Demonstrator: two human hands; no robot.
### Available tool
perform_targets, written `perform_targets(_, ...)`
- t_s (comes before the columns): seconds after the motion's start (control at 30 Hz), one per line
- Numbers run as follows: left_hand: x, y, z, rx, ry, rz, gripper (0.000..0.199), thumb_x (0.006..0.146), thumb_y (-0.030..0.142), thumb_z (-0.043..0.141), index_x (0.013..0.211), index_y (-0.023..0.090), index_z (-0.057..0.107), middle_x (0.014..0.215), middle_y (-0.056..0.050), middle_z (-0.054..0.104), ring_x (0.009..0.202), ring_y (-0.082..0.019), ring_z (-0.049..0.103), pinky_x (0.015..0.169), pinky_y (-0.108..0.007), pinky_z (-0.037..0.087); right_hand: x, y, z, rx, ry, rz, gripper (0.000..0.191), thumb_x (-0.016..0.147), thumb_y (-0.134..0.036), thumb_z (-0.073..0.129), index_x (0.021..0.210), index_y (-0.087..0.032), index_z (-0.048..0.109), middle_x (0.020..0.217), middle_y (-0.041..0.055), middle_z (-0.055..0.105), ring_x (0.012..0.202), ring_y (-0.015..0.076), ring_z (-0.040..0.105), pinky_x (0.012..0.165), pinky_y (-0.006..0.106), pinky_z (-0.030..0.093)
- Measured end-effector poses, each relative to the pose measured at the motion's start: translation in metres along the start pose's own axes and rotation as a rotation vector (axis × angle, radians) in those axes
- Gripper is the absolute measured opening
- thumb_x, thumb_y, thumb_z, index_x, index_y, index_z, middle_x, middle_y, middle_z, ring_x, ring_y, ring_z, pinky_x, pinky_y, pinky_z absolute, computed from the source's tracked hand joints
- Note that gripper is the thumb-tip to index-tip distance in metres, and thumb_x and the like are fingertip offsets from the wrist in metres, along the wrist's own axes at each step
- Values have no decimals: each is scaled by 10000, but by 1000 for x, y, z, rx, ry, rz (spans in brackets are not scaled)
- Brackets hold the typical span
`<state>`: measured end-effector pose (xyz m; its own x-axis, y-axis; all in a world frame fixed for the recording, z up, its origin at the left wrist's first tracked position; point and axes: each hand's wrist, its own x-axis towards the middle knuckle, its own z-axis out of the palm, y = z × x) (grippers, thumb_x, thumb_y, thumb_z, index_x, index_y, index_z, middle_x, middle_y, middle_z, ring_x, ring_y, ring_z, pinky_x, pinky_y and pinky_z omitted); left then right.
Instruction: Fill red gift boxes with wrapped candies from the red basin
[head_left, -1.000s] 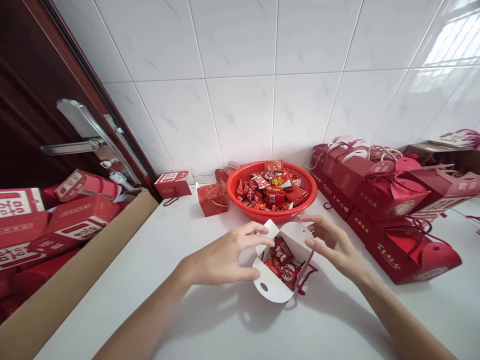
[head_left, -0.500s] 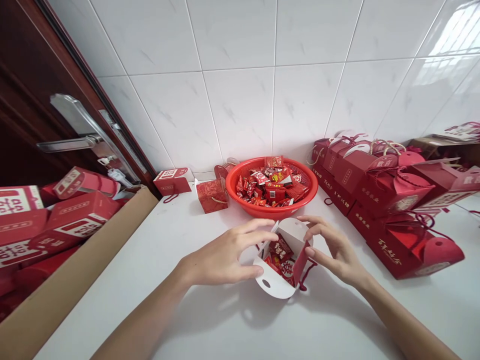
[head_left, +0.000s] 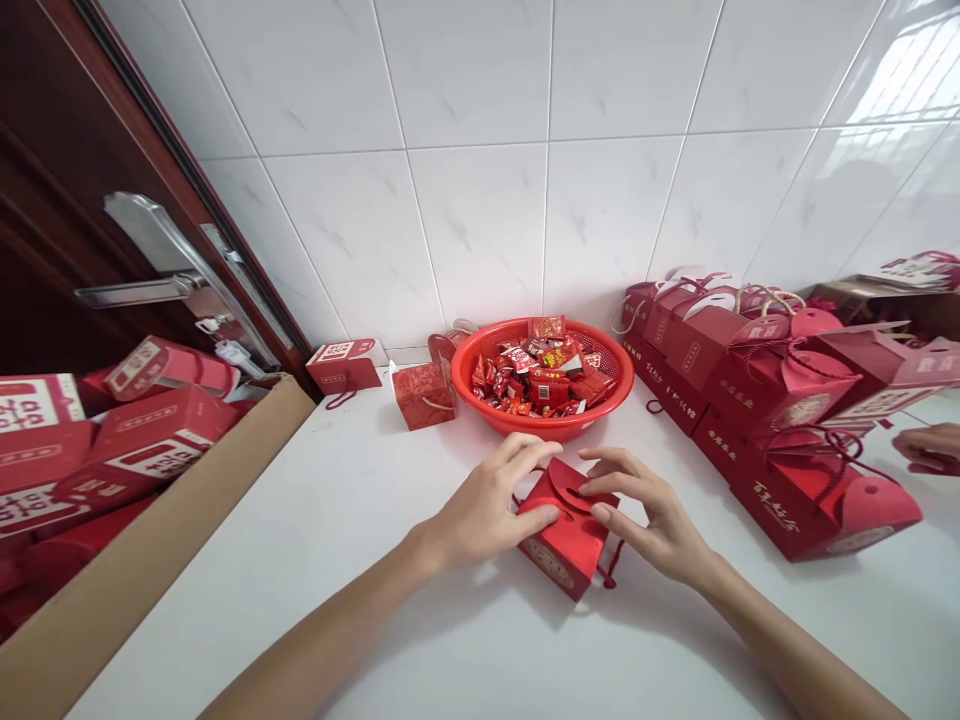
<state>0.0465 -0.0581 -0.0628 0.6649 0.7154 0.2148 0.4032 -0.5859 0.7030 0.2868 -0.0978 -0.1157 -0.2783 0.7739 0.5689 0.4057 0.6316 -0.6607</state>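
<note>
On the white tabletop in front of me stands a small red candy box (head_left: 564,545), its top flaps folded over so that the sweets inside are hidden. A dark red cord hangs at its right side. My left hand (head_left: 487,505) is curved round the left side of the box, thumb pressing on the top flap and fingers along the far edge. From the right, my right hand (head_left: 652,515) grips the top with thumb and fingertips at the flap's edge. Just beyond the box is a red plastic basket (head_left: 544,428) heaped with red-wrapped sweets (head_left: 551,375).
Red gift boxes (head_left: 757,420) with cords are stacked along the right. A cardboard carton (head_left: 217,480) of red boxes stands at left by a door with a metal handle (head_left: 139,290). Two small boxes sit near the tiled wall. Another person's hand (head_left: 930,448) shows at the right edge.
The box's white-lined flaps, standing apart before, are now folded down over the sweets. Both hands have shifted onto its top. Another person's hand has come into view at right.
</note>
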Motion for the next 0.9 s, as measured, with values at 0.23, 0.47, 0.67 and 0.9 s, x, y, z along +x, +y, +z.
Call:
perform_targets(0.23, 5, -7, 3, -64, -175, -76, 303, 907, 313, 602, 1192, 253, 685, 1511, -104, 473, 1439, -313, 408, 954, -352, 546, 4, 0, -6, 60, 76, 127, 242, 961, -440, 574, 1018, -258, 724, 1222, 95, 671, 1122, 243, 643, 942, 375, 520)
perform_targets(0.47, 6, -13, -3, -39, -171, -94, 315, 938, 369, 565, 1217, 254, 657, 1354, -91, 563, 1215, -244, 583, 1008, -357, 499, 10, 13, -18, -3, -91, 423, 555, 899, -666, 532, 628, -189, 619, 666, 35, 629, 628, 169, 560, 596, 300, 464)
perform_targets(0.67, 5, -16, -7, 45, -108, -162, 314, 922, 366, 565, 1194, 261, 681, 1308, -77, 516, 975, -186, 634, 889, -322, 532, 10, 14, -12, 408, -311, 594, 489, 806, -639, 685, 681, -167, 666, 686, 28, 672, 663, 166, 590, 676, 305, 482)
perform_targets(0.9, 3, -14, -2, 63, -35, -213, 346, 900, 410, 591, 1185, 270, 729, 1238, -75, 470, 717, -103, 564, 837, -360, 539, 18, 6, -26, 657, -187, 610, 389, 727, -517, 808, 684, -169, 638, 681, 17, 642, 660, 139, 570, 699, 303, 471)
